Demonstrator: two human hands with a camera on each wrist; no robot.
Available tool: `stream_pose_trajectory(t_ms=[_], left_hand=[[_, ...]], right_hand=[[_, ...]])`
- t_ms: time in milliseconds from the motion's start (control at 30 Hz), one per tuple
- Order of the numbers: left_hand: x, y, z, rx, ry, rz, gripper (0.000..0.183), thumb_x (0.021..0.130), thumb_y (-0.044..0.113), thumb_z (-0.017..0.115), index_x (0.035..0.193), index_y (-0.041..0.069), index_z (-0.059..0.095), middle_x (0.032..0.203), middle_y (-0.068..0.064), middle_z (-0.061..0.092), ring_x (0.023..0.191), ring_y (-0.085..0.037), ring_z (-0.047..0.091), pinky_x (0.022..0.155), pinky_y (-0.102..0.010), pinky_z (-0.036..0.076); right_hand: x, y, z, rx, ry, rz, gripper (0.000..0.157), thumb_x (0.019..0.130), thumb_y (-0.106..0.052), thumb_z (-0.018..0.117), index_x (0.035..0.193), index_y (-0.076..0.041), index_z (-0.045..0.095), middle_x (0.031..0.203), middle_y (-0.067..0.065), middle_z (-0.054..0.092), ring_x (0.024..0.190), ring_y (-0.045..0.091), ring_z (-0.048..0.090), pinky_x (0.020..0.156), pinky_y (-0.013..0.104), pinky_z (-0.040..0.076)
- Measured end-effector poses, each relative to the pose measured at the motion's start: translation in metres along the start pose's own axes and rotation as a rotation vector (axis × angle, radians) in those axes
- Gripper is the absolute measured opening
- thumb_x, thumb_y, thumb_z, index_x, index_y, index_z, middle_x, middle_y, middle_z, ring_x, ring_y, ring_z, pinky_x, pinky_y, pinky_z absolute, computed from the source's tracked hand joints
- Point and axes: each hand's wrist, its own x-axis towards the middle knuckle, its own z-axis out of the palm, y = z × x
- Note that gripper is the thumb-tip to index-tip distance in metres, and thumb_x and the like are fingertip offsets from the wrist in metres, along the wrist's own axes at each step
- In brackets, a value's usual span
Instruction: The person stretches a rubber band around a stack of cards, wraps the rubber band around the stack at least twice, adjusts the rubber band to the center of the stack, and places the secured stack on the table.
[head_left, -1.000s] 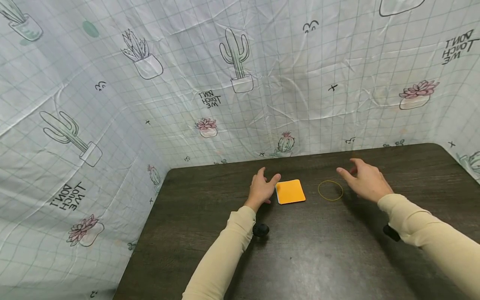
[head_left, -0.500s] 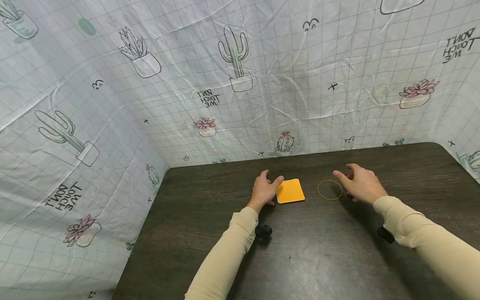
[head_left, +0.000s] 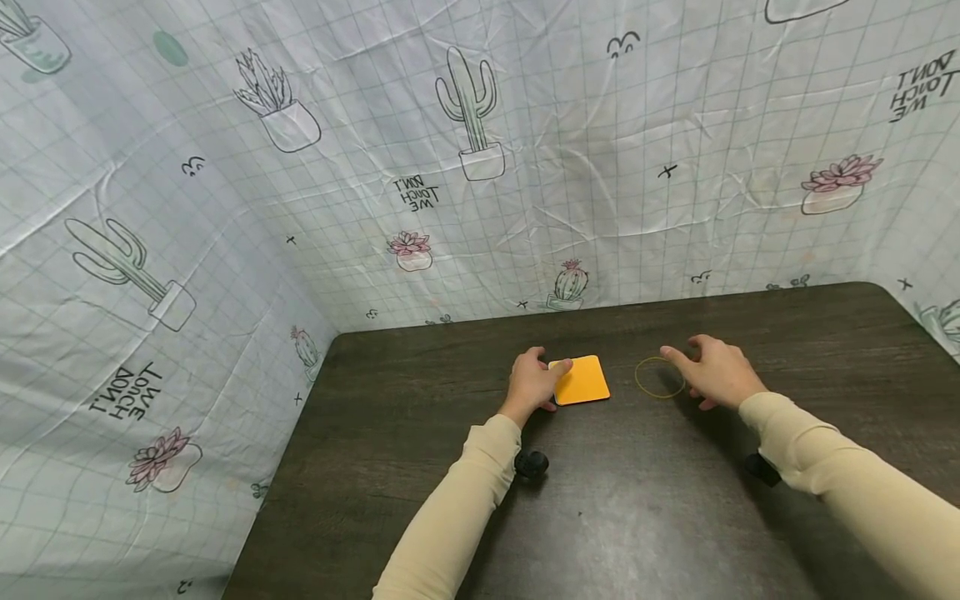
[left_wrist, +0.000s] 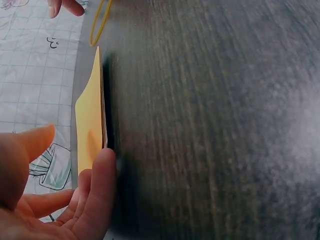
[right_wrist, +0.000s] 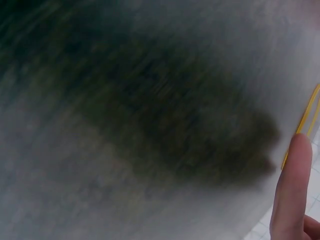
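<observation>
A dark wood-grain table (head_left: pixel 645 517) with rounded corners fills the lower view, its middle catching a dull sheen. A white gridded cloth (head_left: pixel 315 192) hangs creased behind and on both sides of it (printed with potted cacti, succulents and mirrored lettering).

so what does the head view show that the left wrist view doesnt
Only the head view shows the whole layout: both sleeved arms, the cactus-print cloth behind, the orange pad's square face, and the right hand with a fingertip at the rubber band. Only the left wrist view shows the pad edge-on as a thin stack, with the left hand and its fingers beside that edge. Both show the dark table, the pad, the band and the left hand at the pad.
</observation>
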Motion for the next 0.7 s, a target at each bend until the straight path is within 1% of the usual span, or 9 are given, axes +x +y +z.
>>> stream_pose_trajectory(t_ms=[133,267,367,533,700], left_hand=[[0.0006,0.0007,0.0012,0.021,0.005,-0.012,0.063,0.092,0.031,0.077,0.143,0.003,0.053,0.114,-0.014,0.058,0.082,-0.021,0.063,0.043,-0.03,0.054],[0.0004,0.0005,0.0033,0.057,0.016,-0.001,0.058,0.09,0.027,0.079,0.137,0.002,0.058,0.11,-0.011,0.057,0.076,-0.018,0.06,0.043,-0.028,0.053],[0.0002,0.0,0.005,0.093,0.026,0.019,0.055,0.089,0.026,0.08,0.135,0.002,0.06,0.108,-0.009,0.056,0.073,-0.017,0.057,0.043,-0.026,0.052],[-0.0002,-0.0006,0.0068,0.145,0.048,0.056,0.052,0.088,0.022,0.081,0.132,0.002,0.062,0.103,-0.008,0.053,0.079,-0.018,0.055,0.041,-0.024,0.05],[0.0004,-0.0005,0.0079,0.17,0.072,0.08,0.047,0.084,0.015,0.083,0.126,0.003,0.066,0.098,-0.005,0.05,0.085,-0.02,0.054,0.04,-0.023,0.05]], right_hand=[[0.0011,-0.0009,0.0006,0.017,-0.044,0.034,0.095,0.102,-0.06,0.043,0.146,0.022,0.023,0.083,0.019,0.066,0.066,0.023,0.067,0.053,0.039,0.059],[0.0023,0.0,0.0021,0.028,-0.06,0.056,0.092,0.103,-0.059,0.042,0.143,0.023,0.028,0.081,0.019,0.066,0.066,0.023,0.067,0.053,0.039,0.059],[0.0034,-0.0001,0.0044,0.038,-0.059,0.065,0.09,0.102,-0.059,0.043,0.139,0.023,0.034,0.084,0.02,0.065,0.066,0.022,0.067,0.053,0.039,0.059],[0.0047,-0.003,0.007,0.039,-0.057,0.068,0.085,0.102,-0.057,0.046,0.135,0.022,0.041,0.084,0.02,0.065,0.067,0.022,0.067,0.054,0.038,0.059],[0.0057,-0.0033,0.0068,0.023,-0.05,0.064,0.072,0.103,-0.046,0.053,0.131,0.02,0.044,0.083,0.02,0.064,0.066,0.023,0.066,0.053,0.038,0.059]])
